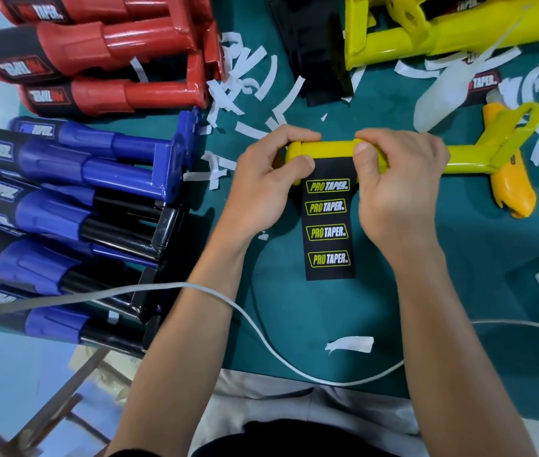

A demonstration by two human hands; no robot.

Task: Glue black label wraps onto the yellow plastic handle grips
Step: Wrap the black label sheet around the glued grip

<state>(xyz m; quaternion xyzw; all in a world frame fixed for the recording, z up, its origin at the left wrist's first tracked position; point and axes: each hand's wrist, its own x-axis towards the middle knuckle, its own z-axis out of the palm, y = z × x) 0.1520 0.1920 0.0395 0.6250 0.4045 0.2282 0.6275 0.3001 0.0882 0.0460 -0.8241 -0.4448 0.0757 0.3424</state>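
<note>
The left hand [271,179] holds one end of the round yellow plastic handle grip [331,150] — the right hand [400,189] holds the other. Both thumbs press the top of the long black label wrap [329,232], which lies flat on the green mat [459,258].

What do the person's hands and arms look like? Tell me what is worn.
Both the left hand and the right hand are bare: no gloves, rings or watch. The forearms are bare, no sleeve in view. A white cable crosses the left forearm.
</note>
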